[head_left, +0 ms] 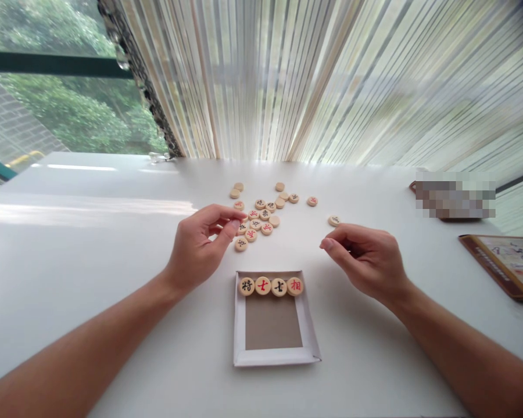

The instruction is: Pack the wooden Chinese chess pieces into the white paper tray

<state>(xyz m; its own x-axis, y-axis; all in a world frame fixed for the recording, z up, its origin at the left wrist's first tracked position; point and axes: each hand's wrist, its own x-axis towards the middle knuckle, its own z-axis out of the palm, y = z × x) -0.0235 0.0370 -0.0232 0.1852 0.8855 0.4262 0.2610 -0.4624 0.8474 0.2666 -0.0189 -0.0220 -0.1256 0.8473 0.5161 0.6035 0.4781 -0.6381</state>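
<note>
Bright daylt, table (108,249) glare; edges prob. blurry.

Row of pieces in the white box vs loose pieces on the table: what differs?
The boxed row is straight, along the far wall of the white box; the loose pieces spread irregularly over the table. All four boxed pieces show characters; several loose ones show blank tops. Both: round, pale discs, with red and black characters.

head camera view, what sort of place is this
Probably a room, perhaps in a home, beside large windows: a white table stands before a hanging string curtain, and green trees show through the glass.
</note>
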